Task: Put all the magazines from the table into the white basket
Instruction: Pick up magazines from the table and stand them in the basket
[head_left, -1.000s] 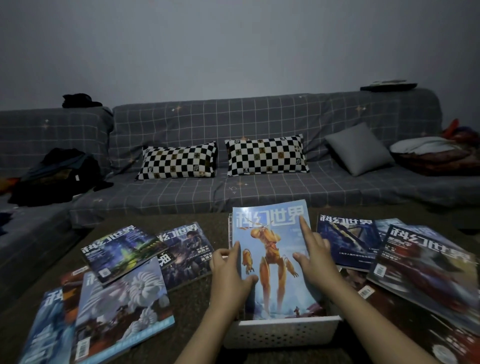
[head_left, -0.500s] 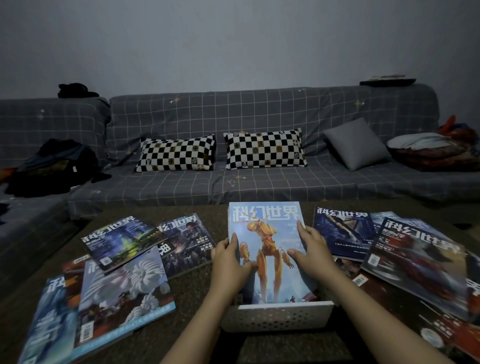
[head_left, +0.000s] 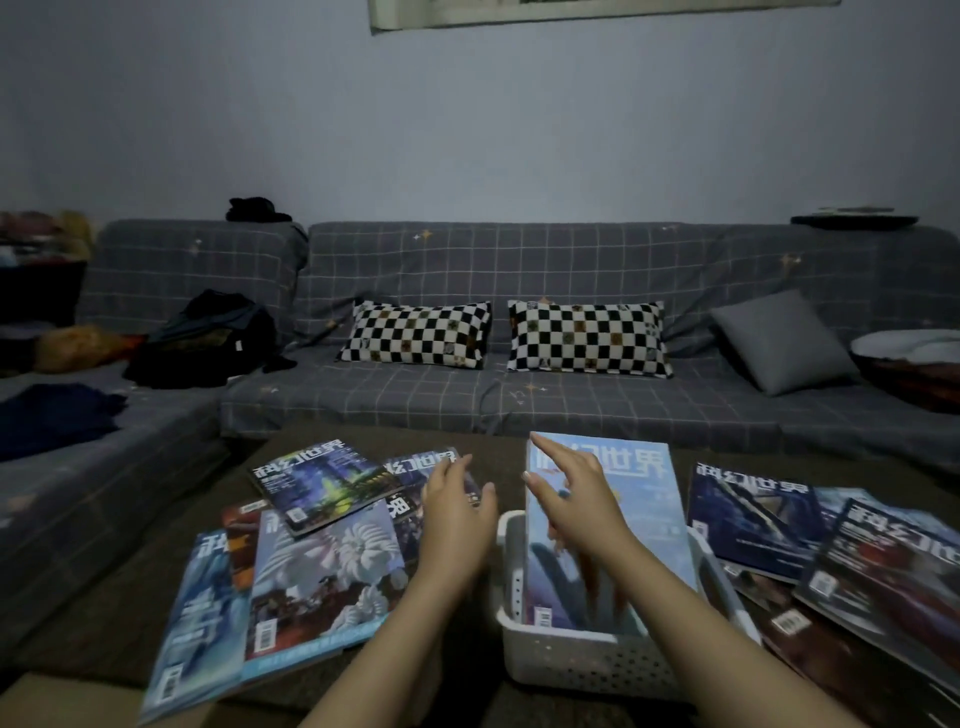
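Observation:
A white perforated basket (head_left: 582, 660) stands on the brown table (head_left: 467, 691) in front of me. A light-blue magazine (head_left: 649, 525) leans upright inside it. My right hand (head_left: 576, 499) hovers flat over that magazine's cover with fingers spread, holding nothing. My left hand (head_left: 457, 514) is open to the left of the basket, above a dark magazine (head_left: 410, 467). Several magazines lie fanned on the left, among them a white-flower cover (head_left: 327, 577) and a green-and-blue cover (head_left: 322, 480). Another overlapping pile lies on the right, with a dark-blue cover (head_left: 753, 514) and a red-toned cover (head_left: 893, 566).
A grey checked sofa (head_left: 519, 395) runs behind the table with two black-and-white checked cushions (head_left: 415, 335), a grey cushion (head_left: 779, 340) and dark clothes (head_left: 208, 343) on its left part. The table's near edge is at the bottom left.
Both hands have let go of the light-blue magazine, which now stands deeper in the basket. My left hand moved left over the left pile. My view has tilted upward.

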